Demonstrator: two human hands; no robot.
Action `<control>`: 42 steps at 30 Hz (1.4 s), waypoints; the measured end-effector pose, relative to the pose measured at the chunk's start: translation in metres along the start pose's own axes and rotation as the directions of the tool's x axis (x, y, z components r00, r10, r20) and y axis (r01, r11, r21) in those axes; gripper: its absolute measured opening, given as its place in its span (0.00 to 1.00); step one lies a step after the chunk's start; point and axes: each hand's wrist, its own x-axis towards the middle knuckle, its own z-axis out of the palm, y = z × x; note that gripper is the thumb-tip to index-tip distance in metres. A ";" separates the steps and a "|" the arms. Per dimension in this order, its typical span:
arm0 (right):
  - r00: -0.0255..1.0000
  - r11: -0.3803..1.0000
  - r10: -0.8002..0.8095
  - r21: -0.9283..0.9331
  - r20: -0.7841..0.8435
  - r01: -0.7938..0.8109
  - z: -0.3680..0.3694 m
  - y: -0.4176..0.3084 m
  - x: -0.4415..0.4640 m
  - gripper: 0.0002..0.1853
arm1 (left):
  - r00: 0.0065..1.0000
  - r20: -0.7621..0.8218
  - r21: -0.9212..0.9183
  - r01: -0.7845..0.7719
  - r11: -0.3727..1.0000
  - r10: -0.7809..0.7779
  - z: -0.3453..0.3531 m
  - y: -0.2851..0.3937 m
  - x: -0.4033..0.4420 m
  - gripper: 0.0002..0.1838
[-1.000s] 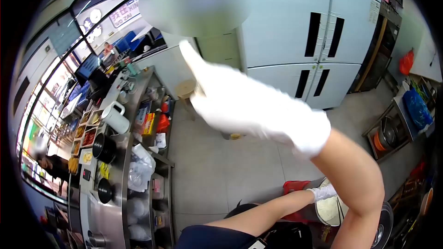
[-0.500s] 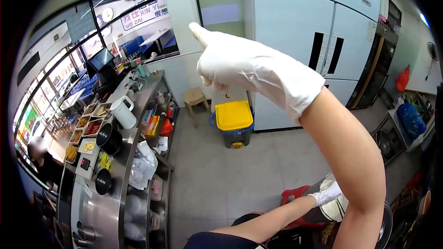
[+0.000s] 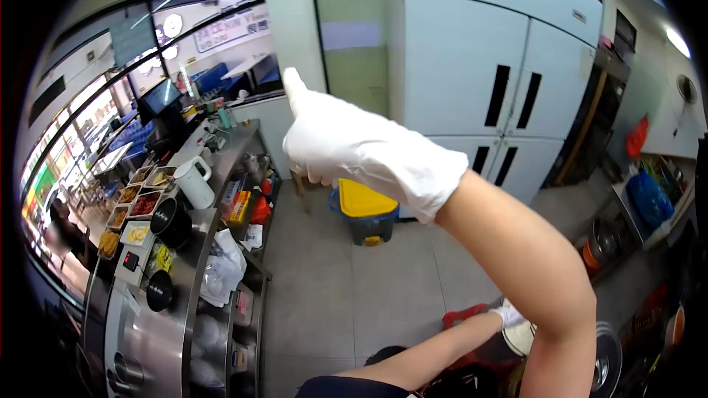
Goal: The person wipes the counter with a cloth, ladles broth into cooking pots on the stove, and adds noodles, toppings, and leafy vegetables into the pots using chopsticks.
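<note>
Grey floor tiles [image 3: 383, 302] pave a kitchen, with a steel counter [image 3: 151, 333] running along the left side. The person's right hand [image 3: 335, 140], in a white glove, is held out over the floor, one digit stretched up and the others apparently curled beneath; nothing shows in its grasp, though its underside is hidden. The gesture looks like pointing. The gloved left hand [image 3: 507, 315] reaches across the body to the rim of a container of pale contents [image 3: 520, 340]; the right arm covers its fingertips, so how far they open, or what they hold, cannot be told. That container lies right beside the left hand, at the lower right, and well apart from the right hand. Red plastic [image 3: 463, 317] shows next to it, perhaps a stand keeping it within reach. Farther out, a yellow-lidded bin [image 3: 367, 199] stands on the floor beyond the right hand. On the counter, a white kettle [image 3: 194, 184] and stacked black bowls [image 3: 171, 222] sit near the aisle-side edge, while food trays [image 3: 147, 204] line the opposite edge, probably grouped for easy serving.
</note>
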 end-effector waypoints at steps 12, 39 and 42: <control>0.723 0.810 0.525 0.003 -0.449 -0.587 -0.191 0.090 -0.308 0.27 | 0.997 0.058 0.067 -0.056 0.996 0.053 0.006 -0.011 0.091 0.14; -0.244 -0.320 0.908 -0.187 -0.342 -0.929 0.065 0.450 -0.670 0.09 | 0.930 0.368 0.188 -0.081 0.979 0.006 -0.035 -0.026 0.189 0.16; -0.200 -0.187 0.909 0.071 -0.367 -0.980 0.006 0.393 -0.636 0.10 | 0.918 0.391 0.097 0.024 0.995 -0.061 -0.031 -0.041 0.193 0.16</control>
